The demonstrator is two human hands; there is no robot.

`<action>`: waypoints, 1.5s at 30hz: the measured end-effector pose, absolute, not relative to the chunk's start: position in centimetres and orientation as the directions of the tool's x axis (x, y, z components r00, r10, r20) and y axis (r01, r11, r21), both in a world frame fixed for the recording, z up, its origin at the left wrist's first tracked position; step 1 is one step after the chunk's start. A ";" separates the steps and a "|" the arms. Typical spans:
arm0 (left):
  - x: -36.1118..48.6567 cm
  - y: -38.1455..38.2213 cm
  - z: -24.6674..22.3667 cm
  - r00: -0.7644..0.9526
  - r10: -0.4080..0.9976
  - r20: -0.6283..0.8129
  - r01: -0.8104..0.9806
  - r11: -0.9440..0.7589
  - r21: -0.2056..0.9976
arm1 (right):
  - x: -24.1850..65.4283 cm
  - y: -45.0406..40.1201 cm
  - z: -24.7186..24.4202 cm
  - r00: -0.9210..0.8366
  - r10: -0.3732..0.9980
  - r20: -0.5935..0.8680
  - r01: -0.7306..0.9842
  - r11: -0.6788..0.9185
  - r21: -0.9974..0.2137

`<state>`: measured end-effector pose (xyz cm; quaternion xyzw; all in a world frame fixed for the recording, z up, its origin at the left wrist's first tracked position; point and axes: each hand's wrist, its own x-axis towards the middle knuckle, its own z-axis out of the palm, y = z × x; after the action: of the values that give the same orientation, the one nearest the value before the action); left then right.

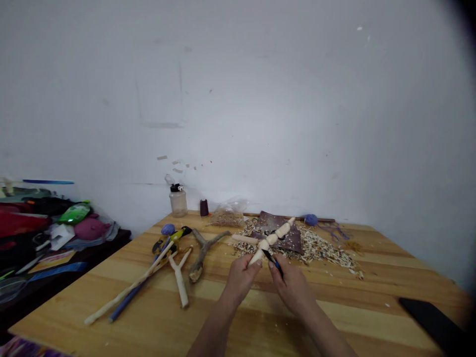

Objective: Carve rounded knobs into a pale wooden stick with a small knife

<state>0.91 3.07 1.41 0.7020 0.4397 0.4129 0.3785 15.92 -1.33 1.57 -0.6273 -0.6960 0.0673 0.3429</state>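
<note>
My left hand [241, 278] is closed round the near end of a pale, peeled stick [273, 239] carved into a row of rounded segments. The stick slants up and away to the right, its tapered tip farthest from me. In my right hand [292, 285] is a craft knife [274, 262] with a dark blade and a blue-and-black handle. Its blade lies against or very near the stick just beyond my left thumb; contact is hard to make out. Behind the stick, wood shavings [327, 250] are heaped over and around a dark brown sheet [293, 238].
Left of my hands lie a peeled forked stick [180, 285], a barked forked branch [203, 253] and a long pale stick [130, 287]. Near the wall stand a clear jar [179, 202], a dark thread spool [204, 208] and blue yarn [311, 219]. A black flat object [431, 320] lies at right.
</note>
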 end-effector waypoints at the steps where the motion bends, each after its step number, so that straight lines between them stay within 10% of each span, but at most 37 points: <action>1: 0.9 3.2 1.2 0.273 0.933 0.234 0.277 -0.309 0.910 | 15.9 -1.4 1.6 0.014 0.920 0.392 0.835 0.205 -0.511; 14: 1.4 2.5 1.8 0.406 0.914 -0.017 -0.162 0.090 0.983 | 15.8 -1.6 1.7 -0.050 0.904 0.424 0.863 0.253 -0.438; 25: 0.9 2.4 1.9 0.538 0.828 -0.160 -0.201 0.310 0.929 | 15.7 -1.5 1.4 -0.059 0.893 0.445 0.887 0.252 -0.387; 36: 1.3 2.1 1.8 0.522 0.844 -0.122 -0.180 0.248 0.952 | 15.4 -1.7 1.6 -0.037 0.909 0.415 0.941 0.172 -0.292; 45: 1.2 1.9 2.1 0.464 0.875 0.140 0.266 -0.289 0.920 | 14.9 -2.3 2.5 -0.017 0.936 0.352 0.980 0.085 -0.178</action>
<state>1.15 1.93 2.08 0.7280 0.3919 0.3384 0.4494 14.94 -2.27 2.48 -0.6740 -0.7107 -0.0577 0.1931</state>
